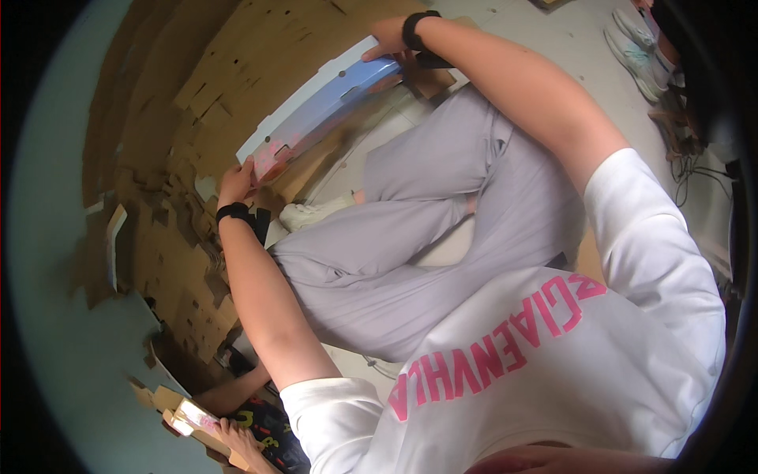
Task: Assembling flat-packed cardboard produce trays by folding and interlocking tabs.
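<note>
A long, narrow printed carton [320, 107], white along its upper edge and blue with pink print on its side, stretches between my two hands. My left hand [237, 182] is closed on its lower left end, with the thumb on the near face. At the opposite, upper right end my right hand [388, 38] grips the carton, its thumb on the top edge and the other fingers partly hidden behind. Both wrists wear black bands. The carton is held up in front of my bent legs, tilted up to the right.
Stacks of flat brown cardboard [170, 261] fill the left and the far side. At lower left, a co-worker's hand [241, 442] is at a small cardboard box [193, 419]. Another person's shoes [636, 59], a small wooden stool [673, 130] and dark cables [695, 174] are at upper right.
</note>
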A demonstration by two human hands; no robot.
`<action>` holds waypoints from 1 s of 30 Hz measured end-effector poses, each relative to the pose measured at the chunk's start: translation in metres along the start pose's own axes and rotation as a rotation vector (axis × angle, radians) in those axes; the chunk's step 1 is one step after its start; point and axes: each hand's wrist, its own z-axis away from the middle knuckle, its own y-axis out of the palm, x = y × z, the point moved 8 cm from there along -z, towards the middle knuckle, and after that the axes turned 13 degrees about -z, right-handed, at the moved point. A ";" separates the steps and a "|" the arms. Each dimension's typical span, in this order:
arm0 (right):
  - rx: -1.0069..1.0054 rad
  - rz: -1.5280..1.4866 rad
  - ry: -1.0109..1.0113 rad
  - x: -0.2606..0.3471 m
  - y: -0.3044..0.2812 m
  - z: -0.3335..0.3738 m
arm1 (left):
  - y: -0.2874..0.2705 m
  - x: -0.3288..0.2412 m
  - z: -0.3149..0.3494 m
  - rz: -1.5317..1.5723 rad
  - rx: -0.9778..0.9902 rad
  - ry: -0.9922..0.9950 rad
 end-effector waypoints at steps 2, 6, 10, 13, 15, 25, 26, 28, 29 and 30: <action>0.049 -0.032 -0.002 0.006 -0.002 0.013 | -0.004 0.002 0.005 0.042 0.020 0.026; 0.101 -0.149 -0.075 0.022 -0.031 0.041 | -0.014 0.021 0.021 0.530 0.079 -0.092; -0.003 -0.217 -0.128 0.017 -0.054 0.043 | -0.030 0.032 0.026 0.520 -0.124 -0.101; -0.258 0.391 -0.216 0.017 -0.066 0.036 | -0.027 0.039 0.013 0.363 -0.188 -0.097; -0.097 0.188 0.070 -0.013 -0.050 0.028 | -0.024 0.048 0.003 0.320 -0.200 -0.132; -0.020 0.283 -0.635 0.090 0.021 0.074 | -0.005 -0.063 0.098 -0.908 -0.091 0.364; -0.035 0.280 -0.664 0.099 0.019 0.086 | 0.003 -0.077 0.116 -1.134 -0.242 0.466; -0.059 0.300 -0.703 0.115 0.021 0.107 | 0.027 -0.069 0.116 -1.169 0.000 0.382; 0.160 0.443 -0.519 0.104 0.045 0.107 | 0.046 -0.052 0.113 -1.236 0.260 0.318; 0.378 0.548 -0.341 0.088 0.067 0.113 | 0.048 -0.050 0.107 -1.226 0.241 0.315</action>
